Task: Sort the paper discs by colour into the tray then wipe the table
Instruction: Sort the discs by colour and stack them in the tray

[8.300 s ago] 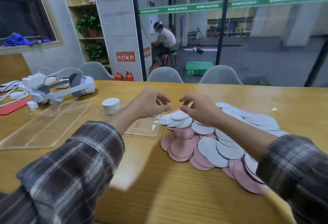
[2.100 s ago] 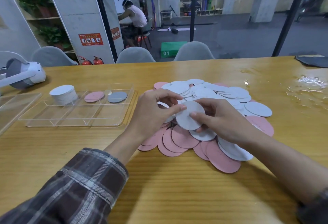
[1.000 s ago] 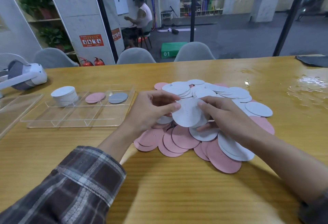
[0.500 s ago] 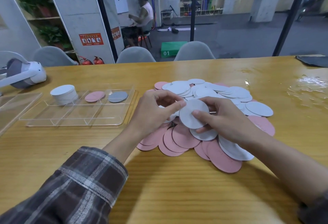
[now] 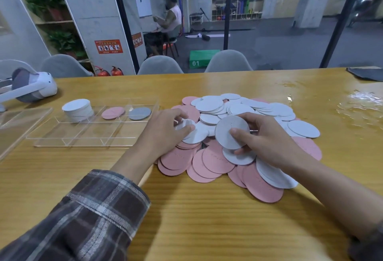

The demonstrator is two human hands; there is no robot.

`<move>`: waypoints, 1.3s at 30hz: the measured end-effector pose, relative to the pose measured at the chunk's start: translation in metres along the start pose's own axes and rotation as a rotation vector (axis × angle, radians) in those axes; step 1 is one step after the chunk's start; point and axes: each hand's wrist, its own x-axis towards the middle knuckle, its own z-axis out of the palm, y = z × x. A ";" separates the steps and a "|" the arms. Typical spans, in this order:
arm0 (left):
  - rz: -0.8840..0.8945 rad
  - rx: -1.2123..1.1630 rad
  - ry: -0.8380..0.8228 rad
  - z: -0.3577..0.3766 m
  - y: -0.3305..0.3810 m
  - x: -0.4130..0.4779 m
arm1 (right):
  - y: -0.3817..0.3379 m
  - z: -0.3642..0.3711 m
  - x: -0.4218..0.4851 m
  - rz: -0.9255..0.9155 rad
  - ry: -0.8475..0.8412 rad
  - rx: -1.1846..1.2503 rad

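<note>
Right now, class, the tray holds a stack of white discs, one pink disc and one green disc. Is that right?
Wrong in one detail: the head view shows a grey disc, not a green one, beside the pink disc and the stack of white discs in the tray.

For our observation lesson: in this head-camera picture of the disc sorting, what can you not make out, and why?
In the head view:
1. How many discs the left hand pinches: it covers them.
2. Lower discs of the pile: buried under the upper ones.
3. Dark cloth: cut off by the right edge.
4. White stack in the tray: disc count too small to tell.
</note>
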 end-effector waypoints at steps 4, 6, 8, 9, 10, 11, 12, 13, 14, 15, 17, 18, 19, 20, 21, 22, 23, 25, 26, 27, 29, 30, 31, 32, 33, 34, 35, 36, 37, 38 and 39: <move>0.046 -0.045 0.006 0.000 0.003 0.001 | 0.000 0.000 -0.001 0.003 -0.001 -0.023; 0.041 -0.048 -0.028 0.000 0.003 0.001 | 0.000 0.000 -0.001 0.003 -0.002 -0.028; 0.010 -0.046 -0.065 -0.002 0.002 0.001 | 0.000 0.000 -0.001 -0.002 -0.003 -0.034; -0.002 -0.032 -0.079 -0.003 0.003 0.001 | 0.000 0.000 -0.001 -0.006 -0.003 -0.036; -0.010 -0.017 -0.085 -0.004 0.003 0.000 | 0.000 0.000 -0.001 -0.007 -0.002 -0.037; -0.017 -0.013 -0.091 -0.006 0.002 0.000 | 0.000 0.000 -0.001 -0.007 -0.001 -0.039; -0.027 -0.021 -0.094 -0.006 0.001 0.000 | 0.000 0.000 -0.001 -0.005 0.001 -0.040; -0.037 -0.031 -0.098 -0.008 0.001 0.000 | 0.000 0.001 -0.001 -0.004 0.004 -0.040; -0.042 -0.032 -0.101 -0.009 0.002 0.000 | 0.000 0.001 -0.001 -0.005 0.008 -0.042; -0.034 -0.028 -0.093 -0.009 0.003 -0.001 | 0.000 0.001 -0.001 -0.007 0.013 -0.044; -0.007 -0.043 -0.063 -0.010 0.005 -0.001 | -0.001 0.001 -0.002 -0.009 0.021 -0.045; -0.007 -0.078 -0.050 -0.010 0.006 -0.001 | -0.001 0.001 -0.002 -0.007 0.023 -0.046; -0.025 -0.127 -0.051 -0.012 0.007 -0.001 | -0.001 0.001 -0.002 -0.005 0.024 -0.048; -0.042 -0.193 -0.066 -0.013 0.008 0.000 | -0.001 0.001 -0.002 -0.002 0.025 -0.048; -0.054 -0.266 -0.095 -0.014 0.009 0.000 | -0.001 0.001 -0.002 0.001 0.025 -0.045; -0.057 -0.346 -0.130 -0.015 0.010 0.000 | -0.002 0.001 -0.002 0.005 0.023 -0.041; -0.056 -0.425 -0.163 -0.016 0.013 -0.001 | -0.002 0.001 -0.002 0.008 0.020 -0.038; -0.046 -0.539 -0.203 -0.017 0.019 -0.003 | -0.003 0.001 -0.002 0.019 0.008 -0.032; -0.036 -0.572 -0.213 -0.015 0.021 -0.004 | -0.003 0.001 -0.002 0.027 -0.002 -0.023; -0.029 -0.603 -0.219 -0.013 0.024 -0.005 | -0.004 0.002 -0.002 0.034 -0.014 -0.011; -0.048 -0.686 -0.209 -0.008 0.028 -0.007 | -0.005 0.003 -0.002 0.050 -0.040 0.014; -0.064 -0.719 -0.191 -0.005 0.030 -0.008 | -0.006 0.003 -0.003 0.062 -0.057 0.035; -0.074 -0.736 -0.167 -0.003 0.032 -0.008 | -0.007 0.004 -0.004 0.076 -0.077 0.064; -0.071 -0.735 -0.143 0.000 0.034 -0.010 | -0.008 0.004 -0.004 0.091 -0.101 0.098; -0.054 -0.707 -0.117 0.003 0.037 -0.012 | -0.010 0.005 -0.005 0.104 -0.128 0.129; -0.026 -0.654 -0.091 0.005 0.038 -0.013 | -0.011 0.005 -0.006 0.111 -0.154 0.149; 0.002 -0.592 -0.069 0.007 0.039 -0.015 | -0.012 0.006 -0.006 0.111 -0.173 0.155; 0.020 -0.544 -0.055 0.009 0.038 -0.015 | -0.013 0.006 -0.007 0.107 -0.183 0.153; 0.034 -0.516 -0.049 0.010 0.038 -0.015 | -0.013 0.006 -0.007 0.102 -0.183 0.151; 0.044 -0.506 -0.052 0.010 0.037 -0.014 | -0.012 0.006 -0.007 0.098 -0.178 0.150; 0.054 -0.507 -0.061 0.010 0.036 -0.014 | -0.012 0.006 -0.007 0.095 -0.172 0.150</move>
